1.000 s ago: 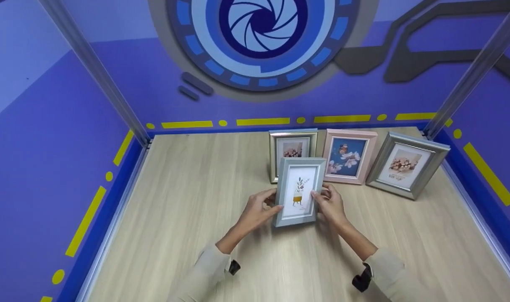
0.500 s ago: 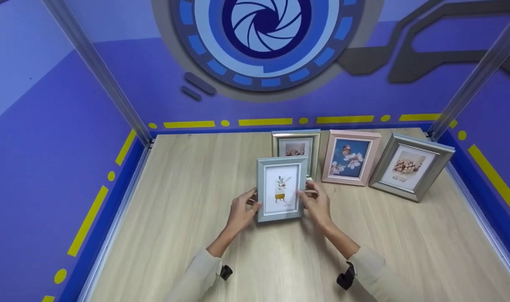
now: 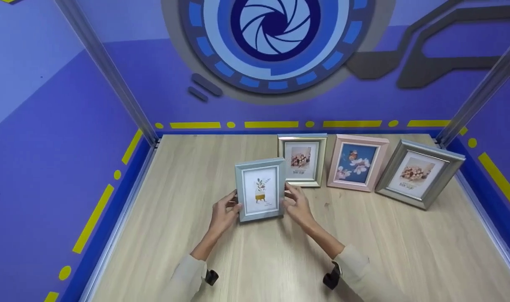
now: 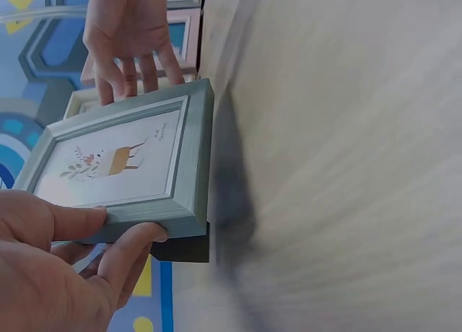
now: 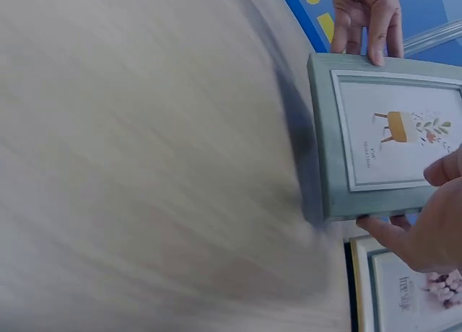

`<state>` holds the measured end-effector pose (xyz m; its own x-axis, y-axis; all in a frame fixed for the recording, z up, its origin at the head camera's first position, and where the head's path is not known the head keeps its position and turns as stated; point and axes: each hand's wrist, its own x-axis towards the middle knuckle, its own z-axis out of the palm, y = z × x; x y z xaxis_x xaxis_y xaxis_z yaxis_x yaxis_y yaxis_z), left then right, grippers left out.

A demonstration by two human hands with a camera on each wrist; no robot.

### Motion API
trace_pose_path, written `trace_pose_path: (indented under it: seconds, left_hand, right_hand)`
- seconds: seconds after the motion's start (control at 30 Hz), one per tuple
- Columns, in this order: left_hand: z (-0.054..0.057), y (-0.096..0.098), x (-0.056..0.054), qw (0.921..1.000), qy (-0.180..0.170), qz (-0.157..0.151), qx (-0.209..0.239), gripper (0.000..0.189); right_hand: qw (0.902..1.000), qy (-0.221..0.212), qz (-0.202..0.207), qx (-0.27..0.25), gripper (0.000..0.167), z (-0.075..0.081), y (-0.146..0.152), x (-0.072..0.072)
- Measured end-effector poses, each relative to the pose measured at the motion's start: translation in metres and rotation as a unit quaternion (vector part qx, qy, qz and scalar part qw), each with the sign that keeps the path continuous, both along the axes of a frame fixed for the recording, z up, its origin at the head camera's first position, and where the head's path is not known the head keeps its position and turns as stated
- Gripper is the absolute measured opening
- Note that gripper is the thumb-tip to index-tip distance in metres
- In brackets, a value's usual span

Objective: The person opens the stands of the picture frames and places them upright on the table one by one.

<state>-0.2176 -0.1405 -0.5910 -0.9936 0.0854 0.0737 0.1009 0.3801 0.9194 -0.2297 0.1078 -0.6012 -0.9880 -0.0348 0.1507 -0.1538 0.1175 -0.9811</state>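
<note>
Between my hands a grey-green picture frame (image 3: 261, 191), with a drawing of a plant in a yellow pot, stands nearly upright and faces me. My left hand (image 3: 224, 214) pinches its left edge, thumb at the front and fingers underneath or behind. At the opposite edge my right hand (image 3: 297, 207) holds it, and its thumb (image 5: 444, 169) lies on the front. A shadow lies close beside the frame's lower edge in both wrist views, so it seems just above the tabletop. Part of a black stand (image 4: 180, 249) shows behind it.
Behind and right stand a champagne-gold frame (image 3: 323, 163), a pink frame (image 3: 378, 163) and an angled silver-grey frame (image 3: 441, 180). The held frame overlaps the gold one's corner in the head view. Blue printed panels (image 3: 255, 113) enclose the wooden table (image 3: 187, 176).
Both hands have carried the grey-green frame left, away from in front of the gold frame, which now shows almost fully. The grey-green frame's tilt has changed slightly. The other frames stay put.
</note>
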Motion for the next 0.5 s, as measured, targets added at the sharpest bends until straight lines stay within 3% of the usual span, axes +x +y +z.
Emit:
trace_pose_path:
  seconds: [0.23,0.33,0.5]
  left_hand:
    - [-0.009,-0.015,-0.019,0.9984,0.028,0.046,0.017,0.048]
    - [-0.010,-0.019,-0.032,0.9976,0.039,0.055,0.018,0.047]
    - [-0.012,-0.025,-0.053,0.9976,0.029,0.055,0.030,0.049]
  right_hand:
    - [0.9973,-0.024,0.068,0.011,0.065,0.016,-0.013,-0.016]
    - [0.9959,-0.030,0.084,0.015,0.068,0.019,-0.019,-0.026]
    - [0.9936,-0.048,0.094,0.039,0.073,0.019,-0.026,-0.043]
